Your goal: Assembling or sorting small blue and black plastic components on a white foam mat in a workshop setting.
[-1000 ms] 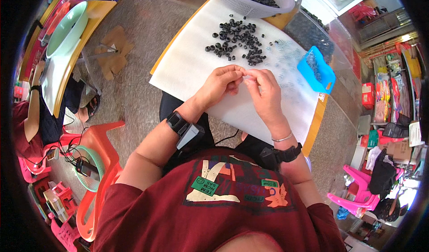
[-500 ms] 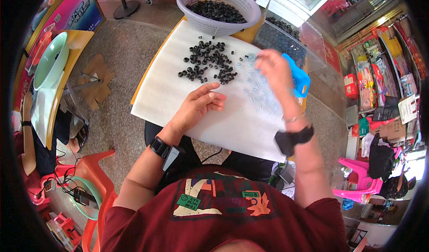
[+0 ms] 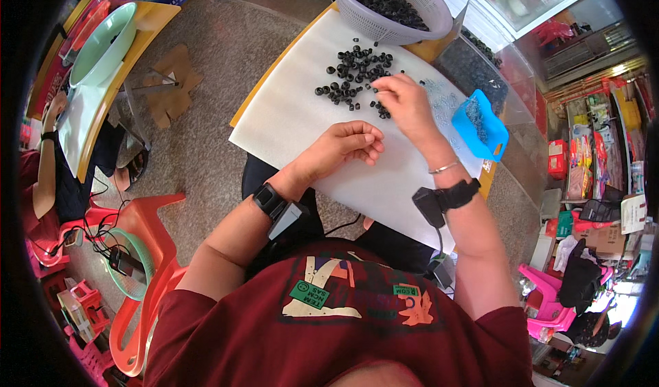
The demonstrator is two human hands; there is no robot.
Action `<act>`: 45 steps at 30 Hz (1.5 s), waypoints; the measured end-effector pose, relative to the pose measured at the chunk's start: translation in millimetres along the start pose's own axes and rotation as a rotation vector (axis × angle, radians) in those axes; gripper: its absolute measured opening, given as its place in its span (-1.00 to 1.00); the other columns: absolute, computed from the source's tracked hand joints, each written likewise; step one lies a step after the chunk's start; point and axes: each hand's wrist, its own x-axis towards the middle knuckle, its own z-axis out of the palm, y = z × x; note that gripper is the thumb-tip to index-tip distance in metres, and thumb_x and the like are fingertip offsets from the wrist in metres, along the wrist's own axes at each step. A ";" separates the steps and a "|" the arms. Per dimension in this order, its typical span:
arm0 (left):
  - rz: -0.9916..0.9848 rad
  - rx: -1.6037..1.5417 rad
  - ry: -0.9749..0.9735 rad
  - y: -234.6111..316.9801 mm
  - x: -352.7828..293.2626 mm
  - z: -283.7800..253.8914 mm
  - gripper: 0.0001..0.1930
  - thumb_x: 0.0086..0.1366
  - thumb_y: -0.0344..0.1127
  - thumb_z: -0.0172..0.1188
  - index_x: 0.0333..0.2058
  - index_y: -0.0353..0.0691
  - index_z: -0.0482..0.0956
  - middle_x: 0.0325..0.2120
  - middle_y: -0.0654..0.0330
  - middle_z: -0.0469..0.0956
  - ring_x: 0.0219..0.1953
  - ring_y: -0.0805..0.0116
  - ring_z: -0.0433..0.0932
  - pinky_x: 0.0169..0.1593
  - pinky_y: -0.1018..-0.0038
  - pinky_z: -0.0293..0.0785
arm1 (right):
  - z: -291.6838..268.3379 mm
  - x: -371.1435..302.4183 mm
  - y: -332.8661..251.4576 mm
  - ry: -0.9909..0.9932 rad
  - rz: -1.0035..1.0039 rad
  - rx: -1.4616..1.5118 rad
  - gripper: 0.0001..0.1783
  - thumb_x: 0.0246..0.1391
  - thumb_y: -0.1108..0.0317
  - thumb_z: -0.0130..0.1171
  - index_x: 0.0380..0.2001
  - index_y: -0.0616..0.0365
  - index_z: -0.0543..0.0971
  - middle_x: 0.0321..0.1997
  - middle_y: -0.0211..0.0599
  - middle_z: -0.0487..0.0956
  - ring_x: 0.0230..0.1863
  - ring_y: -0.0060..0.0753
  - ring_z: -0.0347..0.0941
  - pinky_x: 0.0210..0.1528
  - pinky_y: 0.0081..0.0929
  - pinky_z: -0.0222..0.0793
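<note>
Small black round pieces (image 3: 353,71), perhaps caps, lie in a loose heap on the white foam sheet (image 3: 281,116). At the heap's right edge is my right hand (image 3: 406,105), thumb and fingers pinched together; anything between them is too small to make out. My left hand (image 3: 347,146) hovers over the sheet just below the heap, fingers curled in and thumb against them, their contents hidden. Tiny clear bluish pieces (image 3: 439,98) are scattered to the right of my right hand. A blue tray (image 3: 495,150) with more of the clear pieces sits at the sheet's right edge.
A lilac plastic basket (image 3: 439,24) full of black pieces stands at the far edge. Beside it is a clear box (image 3: 473,61). To the left are another table (image 3: 154,26) with a green basin (image 3: 103,50), a person's arm (image 3: 47,160) and a red chair (image 3: 151,229).
My right hand has moved left, from over the clear pieces to the black heap, and its fingers have closed. My left hand's fingers have curled in. The whole view has shifted.
</note>
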 end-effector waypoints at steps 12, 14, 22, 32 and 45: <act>0.035 -0.082 0.039 -3.2 3.4 -3.1 -0.79 0.42 -0.38 -0.05 -0.08 -0.35 0.45 -0.24 0.12 0.54 -0.28 0.42 0.53 -0.13 0.47 0.50 | 28.7 13.6 8.1 -0.093 -0.109 -0.090 -0.85 -0.06 0.44 0.17 -0.36 0.24 0.59 -0.37 -0.22 0.51 -0.27 -0.21 0.44 -0.19 -0.33 0.38; 0.070 -0.111 0.073 -3.2 4.4 -3.2 -0.79 0.42 -0.38 -0.06 -0.08 -0.34 0.44 -0.23 0.11 0.54 -0.29 0.42 0.53 -0.14 0.47 0.50 | 16.2 -1.5 -3.4 -0.050 0.043 0.097 -0.85 -0.03 0.46 0.18 -0.33 0.23 0.58 -0.38 -0.27 0.50 -0.32 -0.35 0.44 -0.23 -0.43 0.39; 0.143 -0.143 0.145 -3.7 6.7 0.5 -0.77 0.40 -0.36 0.00 -0.08 -0.37 0.47 -0.32 0.18 0.55 -0.33 0.44 0.53 -0.20 0.51 0.52 | 10.3 -64.1 -32.2 0.083 0.149 0.332 -0.82 0.01 0.48 0.18 -0.26 0.19 0.58 -0.34 -0.37 0.46 -0.29 -0.50 0.43 -0.25 -0.55 0.39; 0.133 -0.086 0.131 -4.6 5.1 -1.4 -0.76 0.39 -0.39 0.00 -0.05 -0.40 0.48 -0.33 0.17 0.56 -0.35 0.47 0.53 -0.21 0.54 0.52 | 17.2 -82.5 -44.5 0.275 -0.101 -0.060 -0.81 -0.05 0.53 0.16 -0.29 0.19 0.53 -0.32 -0.23 0.49 -0.24 -0.11 0.40 -0.14 -0.24 0.33; 0.141 -0.153 0.135 -1.1 2.8 2.2 -0.76 0.40 -0.42 -0.07 -0.03 -0.38 0.44 -0.33 0.17 0.50 -0.37 0.46 0.47 -0.25 0.54 0.46 | -31.3 -165.2 -0.2 0.374 0.281 -0.169 -0.90 -0.03 0.55 0.16 -0.38 0.19 0.56 -0.39 -0.26 0.51 -0.28 -0.20 0.42 -0.20 -0.30 0.35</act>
